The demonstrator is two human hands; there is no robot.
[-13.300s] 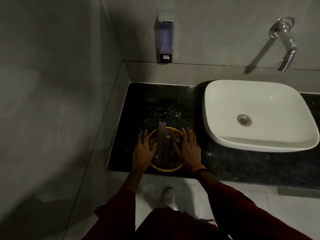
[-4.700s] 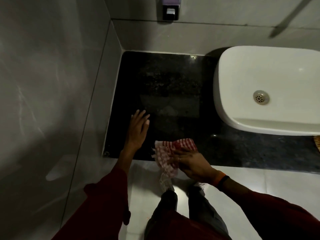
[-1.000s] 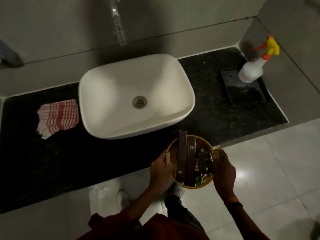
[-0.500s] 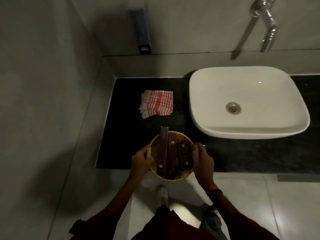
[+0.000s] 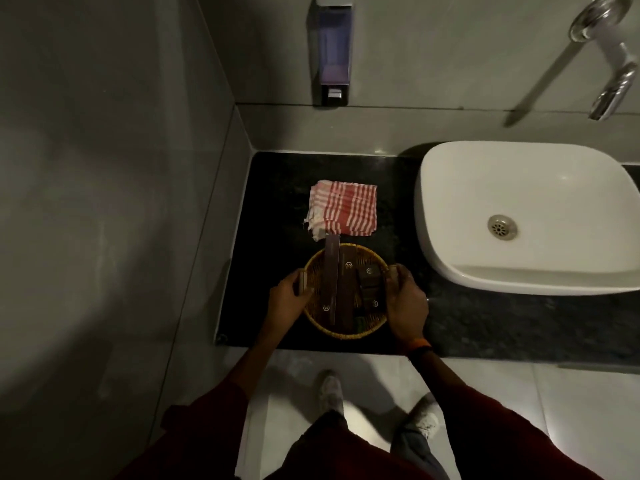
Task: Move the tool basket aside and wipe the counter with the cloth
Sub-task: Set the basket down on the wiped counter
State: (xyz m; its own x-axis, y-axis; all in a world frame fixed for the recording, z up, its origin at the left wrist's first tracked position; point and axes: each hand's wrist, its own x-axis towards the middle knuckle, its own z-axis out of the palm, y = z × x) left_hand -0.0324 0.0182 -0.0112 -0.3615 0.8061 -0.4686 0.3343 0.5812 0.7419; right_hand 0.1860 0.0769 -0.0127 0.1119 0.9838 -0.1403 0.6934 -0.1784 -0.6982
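Observation:
A round yellow woven tool basket (image 5: 363, 328) with long dark boxes in it sits over the black counter (image 5: 277, 202), near its front edge and left of the sink. My left hand (image 5: 287, 301) grips its left rim and my right hand (image 5: 405, 303) grips its right rim. Whether the basket rests on the counter or hovers just above it, I cannot tell. Just behind the basket a folded red-and-white checked cloth (image 5: 343, 211) lies flat on the counter, with one box's far end overlapping its front edge.
A white vessel sink (image 5: 526, 216) stands on the counter to the right. On the back wall hang a soap dispenser (image 5: 334, 50) and a chrome tap (image 5: 609, 60). A grey tiled side wall (image 5: 104, 202) closes the left. My shoes show on the floor.
Both hands have carried the basket from the right of the sink to the left part of the counter, then a little farther in toward the cloth.

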